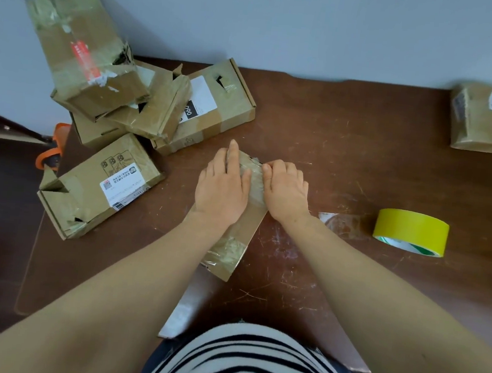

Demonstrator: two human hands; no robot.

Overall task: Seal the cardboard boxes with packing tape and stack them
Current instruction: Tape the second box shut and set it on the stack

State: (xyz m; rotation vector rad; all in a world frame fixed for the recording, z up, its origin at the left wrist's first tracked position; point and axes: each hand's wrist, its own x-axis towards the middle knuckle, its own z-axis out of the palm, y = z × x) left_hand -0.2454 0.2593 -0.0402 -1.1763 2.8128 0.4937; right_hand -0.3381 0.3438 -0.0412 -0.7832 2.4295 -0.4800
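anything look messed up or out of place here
Yes: the box pile at the far left of the table is a jumble, not a neat stack. Its top box leans tilted, cardboard torn, tape crumpled. The near-left box has ripped corners.

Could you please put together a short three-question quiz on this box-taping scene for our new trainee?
1. True or false: the yellow tape roll lies on the table to the right of the right hand.
2. The left hand on the centre box is: A flat, B fisted, C lifted clear?
3. Fill in: the pile of boxes sits on the table's ____ side.
Key: 1 true; 2 A; 3 left.
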